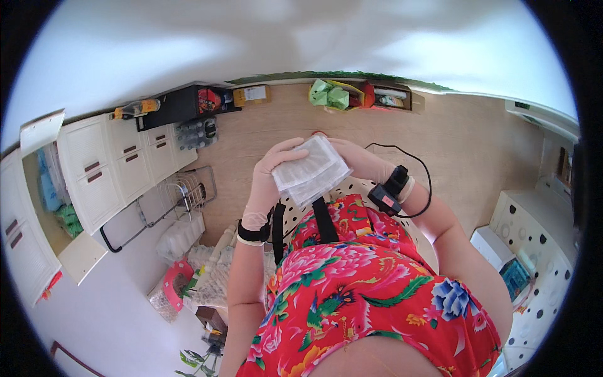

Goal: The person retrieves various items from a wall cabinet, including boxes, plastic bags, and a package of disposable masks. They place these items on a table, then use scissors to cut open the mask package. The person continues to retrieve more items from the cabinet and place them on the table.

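Observation:
Before my body, I hold a small stack of clear plastic packets that look thin and whitish. My left hand, in a thin pale glove, grips the stack's left side with the thumb on top. At the far right edge of the stack, my right hand, gloved the same way, has its fingers hidden behind the packets. A black strap circles my left wrist. My right wrist bears a black device with a looping black cable.
A polka-dot surface lies beneath my hands. White cabinets, one compartment open, line the left, near a folding metal cart. Open boxes and a green bag stand by the wall. At right is a spotted table.

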The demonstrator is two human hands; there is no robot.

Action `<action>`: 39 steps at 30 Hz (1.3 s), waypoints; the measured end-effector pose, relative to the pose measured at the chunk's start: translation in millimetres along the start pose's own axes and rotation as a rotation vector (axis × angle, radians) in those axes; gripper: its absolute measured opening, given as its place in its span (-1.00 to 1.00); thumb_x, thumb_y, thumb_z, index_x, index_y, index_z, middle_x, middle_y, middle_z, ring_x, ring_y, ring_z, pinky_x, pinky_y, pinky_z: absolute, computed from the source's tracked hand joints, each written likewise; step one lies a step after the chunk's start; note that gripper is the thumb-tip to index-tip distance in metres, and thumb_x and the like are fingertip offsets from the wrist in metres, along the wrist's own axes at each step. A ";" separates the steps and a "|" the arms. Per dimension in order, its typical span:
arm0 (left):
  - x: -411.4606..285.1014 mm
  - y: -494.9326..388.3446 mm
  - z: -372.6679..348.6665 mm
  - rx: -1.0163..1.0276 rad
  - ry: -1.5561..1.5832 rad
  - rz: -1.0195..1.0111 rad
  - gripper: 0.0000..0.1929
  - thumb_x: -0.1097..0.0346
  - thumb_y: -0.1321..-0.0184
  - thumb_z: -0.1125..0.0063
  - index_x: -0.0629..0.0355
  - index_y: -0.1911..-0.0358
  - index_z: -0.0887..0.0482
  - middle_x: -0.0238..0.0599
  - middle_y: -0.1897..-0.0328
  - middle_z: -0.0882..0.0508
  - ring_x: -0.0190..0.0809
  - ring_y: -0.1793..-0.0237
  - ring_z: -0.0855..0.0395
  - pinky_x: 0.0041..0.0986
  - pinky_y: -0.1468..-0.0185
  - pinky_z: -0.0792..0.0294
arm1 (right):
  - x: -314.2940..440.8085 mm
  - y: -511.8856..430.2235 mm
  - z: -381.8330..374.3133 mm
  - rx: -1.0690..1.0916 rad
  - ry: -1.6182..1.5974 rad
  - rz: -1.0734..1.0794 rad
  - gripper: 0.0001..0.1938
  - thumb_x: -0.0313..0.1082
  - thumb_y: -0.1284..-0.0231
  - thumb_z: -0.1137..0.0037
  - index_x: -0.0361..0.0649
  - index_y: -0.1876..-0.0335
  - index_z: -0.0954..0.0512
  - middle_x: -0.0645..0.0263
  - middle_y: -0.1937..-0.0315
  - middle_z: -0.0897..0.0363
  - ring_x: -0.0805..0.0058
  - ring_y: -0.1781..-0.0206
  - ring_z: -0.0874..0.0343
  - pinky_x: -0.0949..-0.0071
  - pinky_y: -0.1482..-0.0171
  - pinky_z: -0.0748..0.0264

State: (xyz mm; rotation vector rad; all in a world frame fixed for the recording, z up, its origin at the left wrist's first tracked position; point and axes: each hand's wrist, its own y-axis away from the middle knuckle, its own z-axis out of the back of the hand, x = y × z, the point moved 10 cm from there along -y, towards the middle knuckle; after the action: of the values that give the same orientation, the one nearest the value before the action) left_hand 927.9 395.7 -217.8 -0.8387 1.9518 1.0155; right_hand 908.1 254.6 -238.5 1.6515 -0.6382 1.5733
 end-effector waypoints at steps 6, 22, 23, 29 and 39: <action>7.4 54.3 54.7 -0.271 -0.195 0.290 -0.47 0.56 -0.12 -0.08 0.34 -0.26 -0.47 -0.24 -0.18 -0.63 -0.27 -0.14 -0.58 -0.39 -0.23 -0.44 | 57.4 -30.3 -25.4 0.103 0.249 0.049 -0.52 -0.40 -0.29 -0.08 -0.23 -0.33 -0.41 0.06 -0.33 -0.42 0.11 -0.37 -0.41 0.27 -0.40 -0.29; -112.2 263.8 229.7 -0.605 0.127 -0.173 -0.47 0.49 -0.14 -0.03 0.32 -0.27 -0.44 -0.30 -0.14 -0.61 -0.33 -0.13 -0.55 -0.44 -0.25 -0.39 | 155.0 -222.6 -257.4 0.313 -0.294 -0.449 -0.56 -0.13 -0.45 -0.04 -0.25 -0.27 -0.43 0.30 -0.03 -0.61 0.60 0.04 -0.64 0.49 0.10 -0.64; -117.1 279.7 249.3 -0.616 0.112 -0.135 -0.46 0.49 -0.13 -0.03 0.33 -0.27 -0.44 -0.30 -0.14 -0.61 -0.34 -0.12 -0.55 -0.44 -0.25 -0.39 | 168.4 -240.3 -273.3 0.350 -0.222 -0.445 -0.57 -0.13 -0.44 -0.04 -0.25 -0.25 -0.44 0.31 -0.02 -0.62 0.60 0.04 -0.64 0.50 0.10 -0.64; -164.2 339.8 361.7 -0.733 0.142 -0.187 -0.53 0.47 -0.20 -0.07 0.35 -0.23 -0.46 -0.31 -0.11 -0.61 -0.36 -0.07 -0.57 -0.47 -0.20 -0.39 | 231.4 -355.7 -355.7 0.364 -0.039 -0.345 -0.58 -0.13 -0.41 -0.09 -0.23 -0.23 -0.47 0.34 0.07 -0.64 0.56 0.06 -0.67 0.49 0.09 -0.66; -291.8 358.8 503.8 -1.194 0.000 -0.595 -0.56 0.51 -0.25 -0.05 0.40 -0.22 -0.41 -0.20 -0.10 -0.61 -0.29 -0.04 -0.57 -0.45 -0.17 -0.40 | 326.3 -538.1 -438.6 0.401 -0.207 -0.039 -0.39 -0.54 -0.26 -0.09 -0.29 -0.45 -0.22 0.19 -0.13 -0.55 0.57 -0.04 -0.59 0.57 -0.01 -0.54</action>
State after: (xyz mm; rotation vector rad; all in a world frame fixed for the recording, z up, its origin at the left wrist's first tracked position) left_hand 944.1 1055.2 -37.5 -1.8774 0.7981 1.7370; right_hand 1103.7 967.1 -32.7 2.1299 -0.4057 1.5879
